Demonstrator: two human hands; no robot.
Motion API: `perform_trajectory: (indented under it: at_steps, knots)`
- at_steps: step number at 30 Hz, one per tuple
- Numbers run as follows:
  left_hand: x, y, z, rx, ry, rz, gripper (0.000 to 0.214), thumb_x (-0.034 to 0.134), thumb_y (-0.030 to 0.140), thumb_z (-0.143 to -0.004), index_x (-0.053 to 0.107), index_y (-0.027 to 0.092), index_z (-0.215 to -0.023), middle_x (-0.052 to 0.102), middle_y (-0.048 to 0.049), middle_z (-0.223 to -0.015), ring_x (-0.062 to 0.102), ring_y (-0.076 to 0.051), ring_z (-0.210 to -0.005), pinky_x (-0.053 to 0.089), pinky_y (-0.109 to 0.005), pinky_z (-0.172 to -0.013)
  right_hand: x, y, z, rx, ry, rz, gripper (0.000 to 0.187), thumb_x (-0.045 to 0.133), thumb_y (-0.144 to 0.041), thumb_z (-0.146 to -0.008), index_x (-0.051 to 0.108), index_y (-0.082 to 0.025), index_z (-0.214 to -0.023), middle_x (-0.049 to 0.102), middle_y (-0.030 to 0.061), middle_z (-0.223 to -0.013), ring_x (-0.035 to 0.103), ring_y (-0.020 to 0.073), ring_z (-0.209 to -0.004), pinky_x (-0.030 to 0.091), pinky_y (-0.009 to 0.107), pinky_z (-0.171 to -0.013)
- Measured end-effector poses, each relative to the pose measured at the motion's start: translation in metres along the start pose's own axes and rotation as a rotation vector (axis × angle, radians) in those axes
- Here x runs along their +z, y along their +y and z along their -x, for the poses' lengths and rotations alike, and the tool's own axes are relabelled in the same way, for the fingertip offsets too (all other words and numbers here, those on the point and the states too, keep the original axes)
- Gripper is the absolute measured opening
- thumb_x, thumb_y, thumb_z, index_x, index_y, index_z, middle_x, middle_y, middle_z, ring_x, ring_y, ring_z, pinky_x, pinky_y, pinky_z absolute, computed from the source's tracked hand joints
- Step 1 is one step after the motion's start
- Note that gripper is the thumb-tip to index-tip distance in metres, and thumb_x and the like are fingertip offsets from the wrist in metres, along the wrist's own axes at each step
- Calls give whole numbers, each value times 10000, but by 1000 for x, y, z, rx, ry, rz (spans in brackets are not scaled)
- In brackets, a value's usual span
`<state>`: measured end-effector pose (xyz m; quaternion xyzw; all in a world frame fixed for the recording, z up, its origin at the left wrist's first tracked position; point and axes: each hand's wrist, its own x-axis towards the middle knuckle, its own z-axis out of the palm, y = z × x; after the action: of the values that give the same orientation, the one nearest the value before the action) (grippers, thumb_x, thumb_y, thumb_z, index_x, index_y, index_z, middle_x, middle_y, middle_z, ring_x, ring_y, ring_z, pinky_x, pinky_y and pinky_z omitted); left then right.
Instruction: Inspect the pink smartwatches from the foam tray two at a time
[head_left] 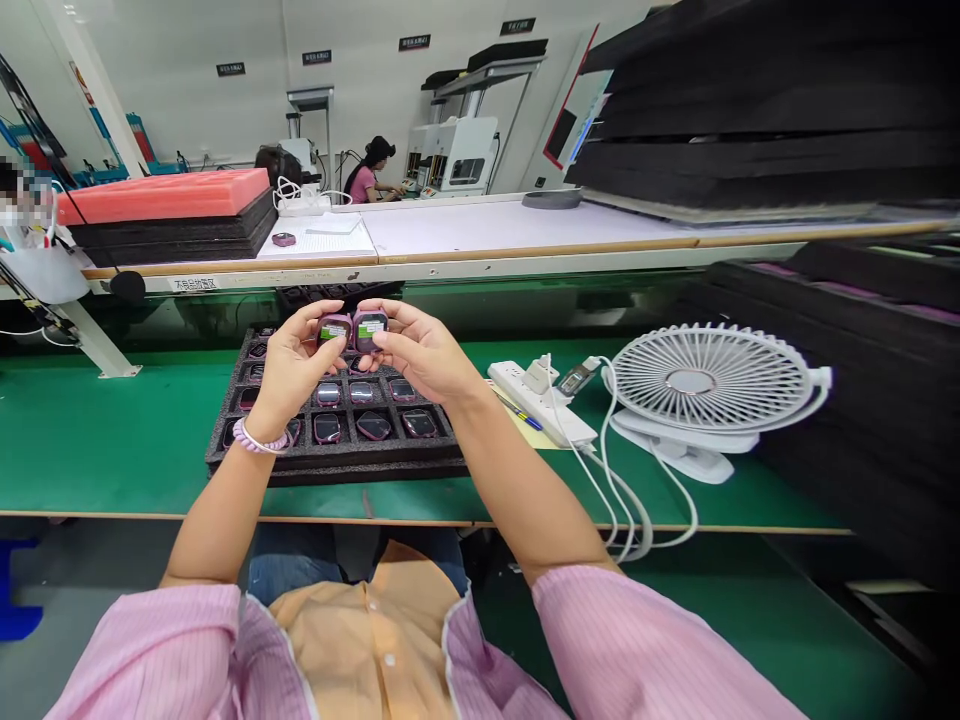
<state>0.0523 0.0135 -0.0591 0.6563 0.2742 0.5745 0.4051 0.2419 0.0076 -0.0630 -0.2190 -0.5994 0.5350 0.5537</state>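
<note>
My left hand (pixel 296 365) pinches a purple-framed smartwatch (pixel 334 328) between thumb and fingers. Close beside it, my right hand (pixel 420 350) grips a second purple smartwatch (pixel 370 328), its thumb at the lower edge of the screen. Both screens face me and show a green and white area; the text is too small to read. Below the hands lies a black foam tray (pixel 345 465) with rows of compartments. Several more watches sit in these, among them a watch (pixel 418 424) in the front row. My forearms and hands cover part of the tray.
Right of the tray are a white power strip (pixel 536 400) with plugs and cables, a pen (pixel 525 412) and a white fan (pixel 690 385). A shelf (pixel 465 228) behind holds red foam (pixel 169 193) and black foam stacks (pixel 750 130). A co-worker (pixel 365 180) sits farther back.
</note>
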Motion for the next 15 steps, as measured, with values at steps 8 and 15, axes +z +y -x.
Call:
perform_trajectory:
  at_steps: [8,15]
  knots:
    - [-3,1,5,-10,-51,-11,574,805,324,-791,646,187,-1325,745,-43,-987,716,-112,-636,621,-205,-622,-1,3,1,-8,13,25,547,900,-418,-740,641,-214,-1177,712,1,-933,684,148,-649,581,284,-627]
    - [-4,5,7,-26,-41,12,500,752,300,-809,663,168,-1283,751,-24,-924,736,-131,-607,641,-217,-603,2,2,2,-20,26,52,523,903,-442,-775,647,-199,-1162,695,9,-921,659,128,-626,555,262,-605]
